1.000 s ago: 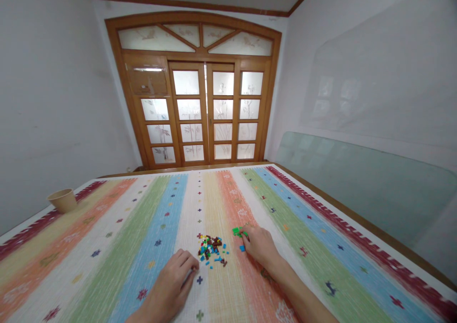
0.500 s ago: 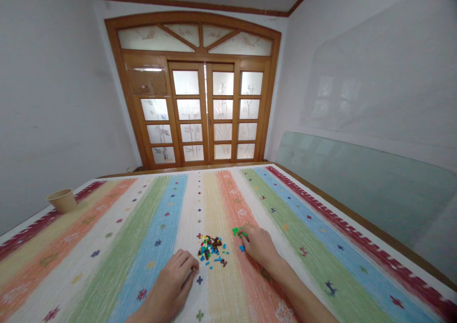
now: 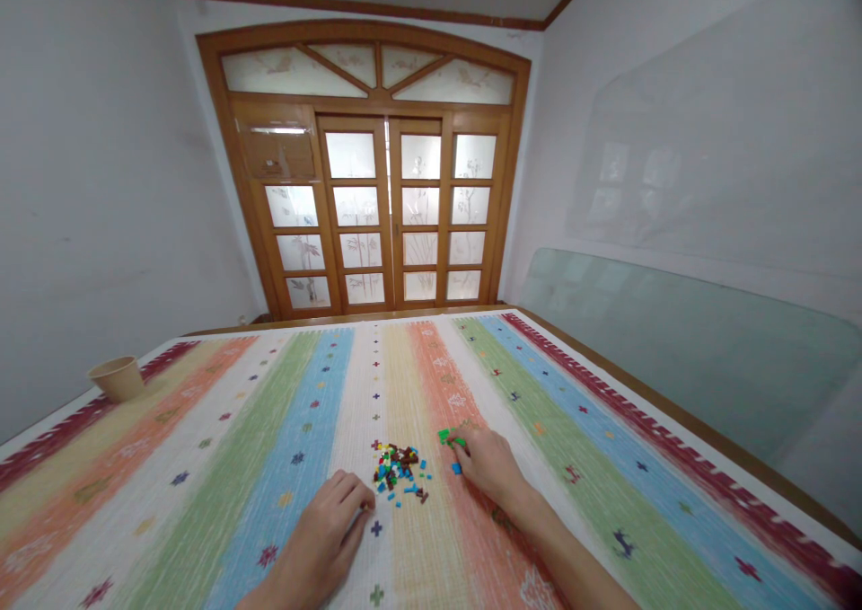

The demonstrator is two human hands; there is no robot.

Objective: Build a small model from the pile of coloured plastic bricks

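The pile of small plastic bricks point(image 3: 397, 471) lies near the middle of a striped woven cover point(image 3: 303, 412), and it has many colours: blue, brown, red, yellow and green. The left hand point(image 3: 316, 529) is just beside this pile, on its near-left side. Its fingers point(image 3: 356, 493) are curled and half closed, but I cannot tell if they have hold of anything. The right hand point(image 3: 488, 466) is to the right of the pile, with its fingers bent downward, almost in a pinch. Its fingertips point(image 3: 461, 446) touch or nearly touch some green bricks point(image 3: 448, 437) — whether they grip them, I cannot tell. A single blue brick point(image 3: 456, 469) lies just under these fingers. Far to the left of the pile stands a paper cup point(image 3: 118, 378), and far to the right a glass sheet point(image 3: 687, 340) leans on the wall — beyond the pile is a wooden glazed door point(image 3: 377, 206).
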